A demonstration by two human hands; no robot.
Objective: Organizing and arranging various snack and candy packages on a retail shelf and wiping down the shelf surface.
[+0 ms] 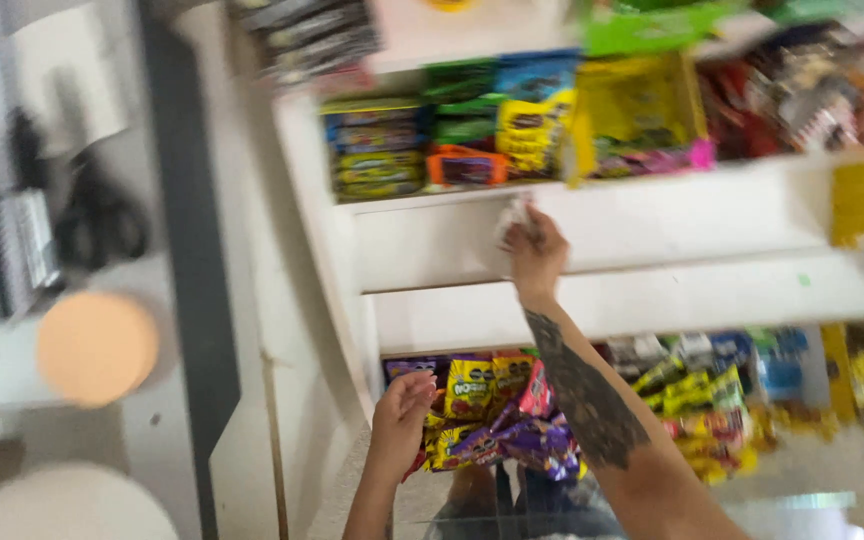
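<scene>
A crumpled white cloth (515,214) is pressed against the flat white front edge of the upper shelf (652,222), bunched in the closed fingers of the right hand (535,252), whose forearm carries a dark tattoo. The left hand (401,413) rests lower, fingers curled loosely at the rim of the bottom shelf, holding nothing that shows, touching glossy purple and yellow candy bags (492,420). Above the cloth sit stacked crinkly packets (422,140) and a yellow cardboard box (635,110); motion blur softens everything
</scene>
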